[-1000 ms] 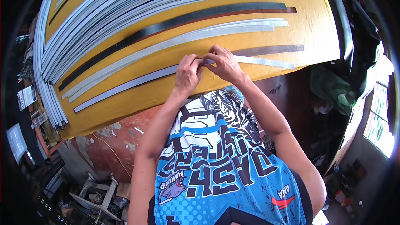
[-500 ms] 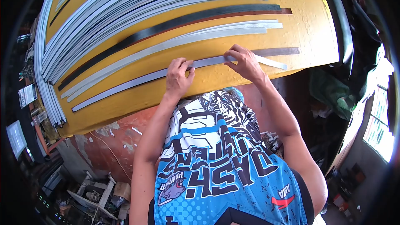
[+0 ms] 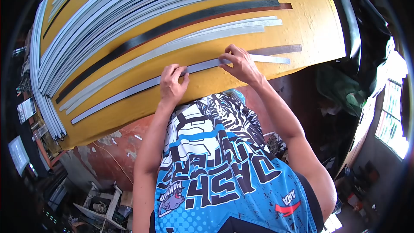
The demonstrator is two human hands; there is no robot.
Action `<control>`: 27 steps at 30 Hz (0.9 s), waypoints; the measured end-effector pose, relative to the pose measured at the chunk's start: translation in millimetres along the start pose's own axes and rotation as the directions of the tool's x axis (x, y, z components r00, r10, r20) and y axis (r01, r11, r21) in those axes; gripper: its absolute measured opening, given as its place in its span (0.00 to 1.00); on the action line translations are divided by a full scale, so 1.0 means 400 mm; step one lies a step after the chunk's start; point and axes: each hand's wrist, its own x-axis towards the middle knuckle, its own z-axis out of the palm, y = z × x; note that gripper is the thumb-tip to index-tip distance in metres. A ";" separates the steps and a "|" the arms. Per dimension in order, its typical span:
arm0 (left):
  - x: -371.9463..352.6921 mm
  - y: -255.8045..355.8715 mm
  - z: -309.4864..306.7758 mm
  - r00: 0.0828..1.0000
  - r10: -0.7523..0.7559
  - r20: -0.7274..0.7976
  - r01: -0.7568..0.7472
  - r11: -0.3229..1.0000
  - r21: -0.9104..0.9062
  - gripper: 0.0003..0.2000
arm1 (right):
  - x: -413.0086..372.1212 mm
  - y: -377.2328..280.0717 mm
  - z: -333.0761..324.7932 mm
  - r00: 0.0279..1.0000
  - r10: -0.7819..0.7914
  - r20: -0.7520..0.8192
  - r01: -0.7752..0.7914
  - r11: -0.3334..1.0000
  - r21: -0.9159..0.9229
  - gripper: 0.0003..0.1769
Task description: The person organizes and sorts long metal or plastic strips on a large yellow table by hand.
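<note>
A long pale grey strip (image 3: 129,89) lies on top of a darker strip (image 3: 284,49) along the near side of the yellow table (image 3: 319,30). My left hand (image 3: 173,85) is closed at the middle of the pair, thumb and fingers bent over the strip's edges. Farther right, my right hand (image 3: 241,67) pinches the pale strip between thumb and fingers. Beyond it, the pale strip's free end angles off the dark one, which shows bare behind it. The fingertips partly hide the strips where they touch.
Behind them lie loose light strips (image 3: 168,45) and a black strip (image 3: 142,40) with a brown one along it. A large stack of grey strips (image 3: 142,0) covers the far left. Dark sheeting (image 3: 349,26) hangs past the right edge, and a wooden frame (image 3: 101,205) stands below left.
The pale strip's free end has swung up, closer to the dark strip. The whole view has shifted slightly, while both hands keep about the same places along the strip.
</note>
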 end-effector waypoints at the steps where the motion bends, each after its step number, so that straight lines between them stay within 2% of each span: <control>1: 0.001 0.000 -0.002 1.000 -0.003 0.004 0.003 1.000 0.003 0.11 | -0.001 0.001 0.000 1.000 0.002 0.001 -0.002 1.000 -0.001 0.12; 6: 0.001 0.002 -0.009 1.000 -0.013 0.025 0.013 1.000 0.003 0.11 | -0.004 0.006 0.006 1.000 -0.020 -0.015 0.019 1.000 -0.016 0.12; 10: 0.002 0.000 -0.010 0.999 -0.022 0.046 0.022 1.000 0.001 0.11 | -0.004 0.004 0.008 1.000 0.024 -0.002 -0.024 1.000 0.004 0.11; 27: 0.003 0.026 -0.005 0.996 -0.016 0.087 0.015 1.000 0.016 0.11 | -0.001 0.014 0.018 0.999 -0.029 -0.027 0.028 0.999 -0.028 0.12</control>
